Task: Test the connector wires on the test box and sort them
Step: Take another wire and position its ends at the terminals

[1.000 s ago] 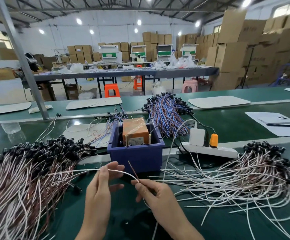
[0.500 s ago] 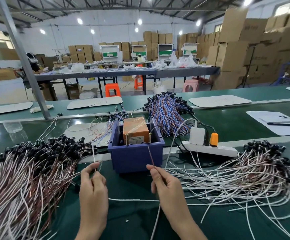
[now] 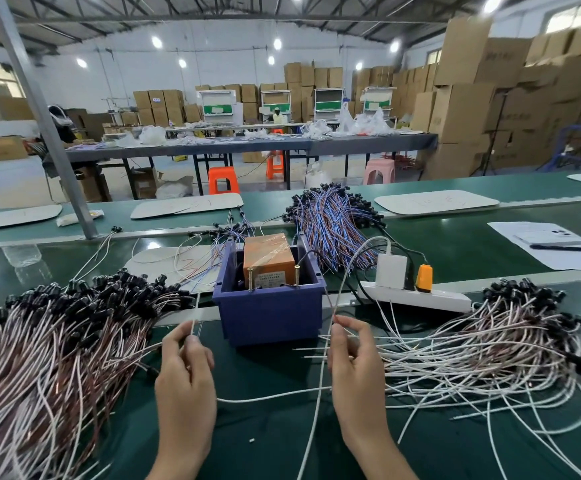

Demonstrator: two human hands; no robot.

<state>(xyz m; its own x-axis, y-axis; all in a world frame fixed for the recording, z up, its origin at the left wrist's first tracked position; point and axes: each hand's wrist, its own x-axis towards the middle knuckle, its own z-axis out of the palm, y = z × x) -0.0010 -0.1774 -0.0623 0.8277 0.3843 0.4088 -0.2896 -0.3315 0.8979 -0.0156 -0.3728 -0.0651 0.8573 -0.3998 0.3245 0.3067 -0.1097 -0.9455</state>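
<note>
**A:** Head view first. Left hand [image 3: 185,372]?

**B:** Low over the green belt [image 3: 264,438], just left of the blue bin [image 3: 268,317]. Thumb and forefinger pinched on one white end of the connector wire [image 3: 271,394], tip pointing up. Other fingers curled in.

**A:** And the right hand [image 3: 354,362]?

**B:** Off the bin's right front corner. Fingertips clamped on a second thin end, also standing upward. Remaining fingers loosely bent.

**A:** Where exactly, the wire?

**B:** Strung between both hands, white slack sagging across the belt from one to the other. Another stretch trailing down toward the near edge. Neither raised end touching the test box [image 3: 270,254].

**A:** Test box?

**B:** Orange, wrapped in clear film, seated inside the blue bin. Two brass pins [image 3: 296,277] upright along its near edge.

**A:** Other wires?

**B:** Left pile [image 3: 57,341], brown and white with black connectors, spread beside the left hand. Right pile [image 3: 489,344], mostly white strands, reaching up to the right hand. Blue-and-brown bundle [image 3: 334,226] behind the bin.

**A:** Anything else nearby?

**B:** Power strip [image 3: 438,301] just right of the bin, carrying a white adapter [image 3: 391,271] and an orange plug [image 3: 424,277]. Farther right, paper sheets [image 3: 524,233] with a pen [image 3: 559,248] on top.
</note>
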